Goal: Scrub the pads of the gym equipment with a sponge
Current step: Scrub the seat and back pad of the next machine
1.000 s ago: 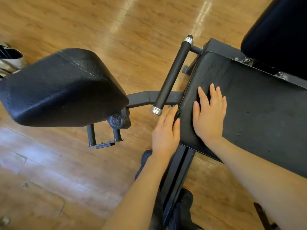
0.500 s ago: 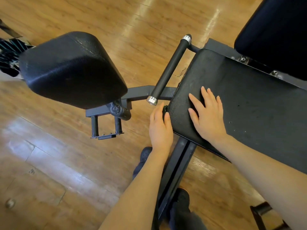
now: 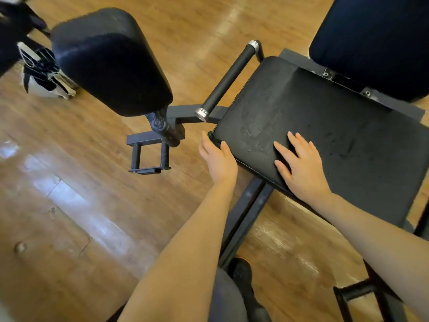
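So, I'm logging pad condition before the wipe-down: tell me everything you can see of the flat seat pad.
The seat pad is a broad, flat, roughly rectangular black cushion with rounded corners and a textured, leather-like cover that looks scuffed, with faint streaks and specks. It lies level on a dark metal frame, in front of the back pad. The right hand rests flat on its near part. The left hand presses a dark, green-edged sponge against its front left corner.

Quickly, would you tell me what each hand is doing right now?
Left hand: grips a green sponge at the seat pad edge.
Right hand: open, flat on the pad.
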A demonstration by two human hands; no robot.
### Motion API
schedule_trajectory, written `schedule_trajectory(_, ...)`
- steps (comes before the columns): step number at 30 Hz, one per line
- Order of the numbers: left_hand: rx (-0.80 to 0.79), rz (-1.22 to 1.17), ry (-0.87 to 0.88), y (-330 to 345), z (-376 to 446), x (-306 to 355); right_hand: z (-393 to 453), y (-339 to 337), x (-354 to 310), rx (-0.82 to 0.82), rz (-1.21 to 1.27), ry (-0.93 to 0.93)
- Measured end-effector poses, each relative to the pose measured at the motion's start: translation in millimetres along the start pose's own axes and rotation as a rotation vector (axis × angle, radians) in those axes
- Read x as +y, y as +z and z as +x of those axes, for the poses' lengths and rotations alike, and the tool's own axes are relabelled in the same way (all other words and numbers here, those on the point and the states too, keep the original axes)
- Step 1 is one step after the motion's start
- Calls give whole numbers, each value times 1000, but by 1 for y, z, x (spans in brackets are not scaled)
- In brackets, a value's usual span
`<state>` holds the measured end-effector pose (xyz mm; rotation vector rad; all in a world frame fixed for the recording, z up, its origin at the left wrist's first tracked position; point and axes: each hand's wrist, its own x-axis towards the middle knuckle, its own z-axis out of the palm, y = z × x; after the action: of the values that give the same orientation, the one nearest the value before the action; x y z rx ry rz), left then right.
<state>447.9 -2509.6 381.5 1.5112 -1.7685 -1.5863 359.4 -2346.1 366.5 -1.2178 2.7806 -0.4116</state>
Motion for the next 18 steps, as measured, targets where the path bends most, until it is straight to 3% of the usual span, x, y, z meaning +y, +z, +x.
schedule_trajectory(18, -23, 85, -7, -1, -1, -4, 0, 2, 14, -38, -50, -57)
